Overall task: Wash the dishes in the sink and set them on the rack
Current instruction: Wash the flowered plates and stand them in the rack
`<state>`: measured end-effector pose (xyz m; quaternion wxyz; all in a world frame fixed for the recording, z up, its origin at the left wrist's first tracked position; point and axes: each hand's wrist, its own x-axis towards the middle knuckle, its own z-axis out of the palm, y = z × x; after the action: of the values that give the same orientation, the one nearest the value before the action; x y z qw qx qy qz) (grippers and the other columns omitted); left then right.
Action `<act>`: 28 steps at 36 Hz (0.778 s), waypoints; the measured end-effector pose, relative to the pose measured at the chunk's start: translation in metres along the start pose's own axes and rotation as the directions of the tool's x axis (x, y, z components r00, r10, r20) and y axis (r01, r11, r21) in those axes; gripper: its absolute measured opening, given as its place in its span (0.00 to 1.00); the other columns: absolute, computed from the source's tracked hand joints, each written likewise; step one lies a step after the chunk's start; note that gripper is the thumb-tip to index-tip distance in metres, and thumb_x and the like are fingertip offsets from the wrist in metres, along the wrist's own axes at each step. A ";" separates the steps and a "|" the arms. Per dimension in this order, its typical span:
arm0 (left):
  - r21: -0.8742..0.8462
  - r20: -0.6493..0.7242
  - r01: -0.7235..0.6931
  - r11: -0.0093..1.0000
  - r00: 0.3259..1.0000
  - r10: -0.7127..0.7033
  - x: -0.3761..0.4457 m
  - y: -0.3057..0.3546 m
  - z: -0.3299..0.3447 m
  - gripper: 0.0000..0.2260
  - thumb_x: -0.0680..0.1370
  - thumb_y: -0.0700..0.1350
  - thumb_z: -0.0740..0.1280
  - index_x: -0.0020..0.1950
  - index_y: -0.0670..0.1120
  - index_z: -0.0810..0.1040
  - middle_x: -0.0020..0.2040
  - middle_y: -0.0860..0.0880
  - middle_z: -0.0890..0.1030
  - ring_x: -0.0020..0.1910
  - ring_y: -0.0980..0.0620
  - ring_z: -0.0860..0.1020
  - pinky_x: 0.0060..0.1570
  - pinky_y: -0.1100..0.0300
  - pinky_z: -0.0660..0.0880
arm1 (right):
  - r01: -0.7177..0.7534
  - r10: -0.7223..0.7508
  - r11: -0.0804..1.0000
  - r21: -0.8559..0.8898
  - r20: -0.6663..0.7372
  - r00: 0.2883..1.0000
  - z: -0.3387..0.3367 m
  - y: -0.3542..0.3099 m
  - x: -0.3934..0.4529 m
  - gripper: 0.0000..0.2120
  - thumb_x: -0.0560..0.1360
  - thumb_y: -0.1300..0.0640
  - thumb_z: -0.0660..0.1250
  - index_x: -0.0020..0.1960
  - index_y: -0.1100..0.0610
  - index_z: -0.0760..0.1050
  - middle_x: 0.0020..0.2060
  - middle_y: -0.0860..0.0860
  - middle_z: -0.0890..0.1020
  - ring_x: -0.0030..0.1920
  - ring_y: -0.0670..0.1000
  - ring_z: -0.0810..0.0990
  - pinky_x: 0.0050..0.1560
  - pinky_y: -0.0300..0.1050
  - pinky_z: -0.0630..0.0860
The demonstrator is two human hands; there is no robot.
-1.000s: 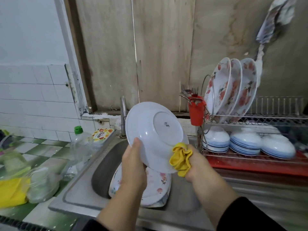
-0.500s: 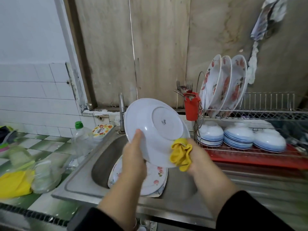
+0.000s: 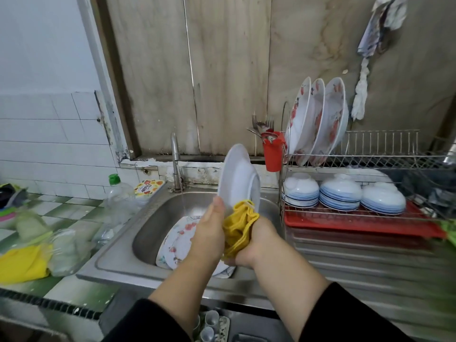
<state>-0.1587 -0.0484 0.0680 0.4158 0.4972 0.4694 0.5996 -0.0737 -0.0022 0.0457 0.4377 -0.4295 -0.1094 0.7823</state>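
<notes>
Hands scrub: left hand (image 3: 209, 233) grips white plate (image 3: 238, 176), right hand (image 3: 256, 243) clutches yellow cloth (image 3: 238, 223).
Flowered plates (image 3: 177, 243) wait in sink (image 3: 118, 255); rack (image 3: 385, 159) part-filled.

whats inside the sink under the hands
Flowered plates lie stacked in the sink, partly hidden by the left hand and forearm. How many there are, and anything beneath them, cannot be seen.
</notes>
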 end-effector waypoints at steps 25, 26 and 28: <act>0.582 0.664 -0.689 0.432 0.709 0.238 0.034 0.024 -0.036 0.28 0.77 0.58 0.40 0.64 0.54 0.75 0.36 0.58 0.66 0.39 0.61 0.68 0.38 0.69 0.62 | 0.301 -0.303 0.952 0.054 0.286 0.909 0.008 -0.027 -0.056 0.33 0.69 0.34 0.65 0.60 0.61 0.78 0.55 0.64 0.81 0.56 0.65 0.79 0.67 0.68 0.62; 0.579 0.673 -0.693 0.430 0.704 0.228 0.035 0.026 -0.039 0.27 0.78 0.58 0.41 0.65 0.55 0.75 0.36 0.59 0.66 0.40 0.61 0.69 0.38 0.71 0.62 | 0.305 -0.303 0.952 0.034 0.273 0.913 0.009 -0.025 -0.055 0.30 0.71 0.37 0.65 0.59 0.61 0.78 0.54 0.64 0.81 0.55 0.65 0.79 0.67 0.68 0.61; 0.572 0.684 -0.710 0.411 0.689 0.238 0.037 0.025 -0.045 0.23 0.81 0.57 0.44 0.66 0.57 0.74 0.39 0.59 0.70 0.48 0.57 0.74 0.39 0.71 0.62 | 0.302 -0.298 0.953 0.029 0.271 0.915 0.011 -0.022 -0.053 0.29 0.70 0.40 0.65 0.60 0.62 0.77 0.55 0.65 0.80 0.56 0.67 0.78 0.67 0.69 0.60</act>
<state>-0.2097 -0.0242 0.0971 0.0503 0.8810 0.3921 0.2601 -0.0566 -0.0284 0.0950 0.5304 -0.2989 -0.2385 0.7566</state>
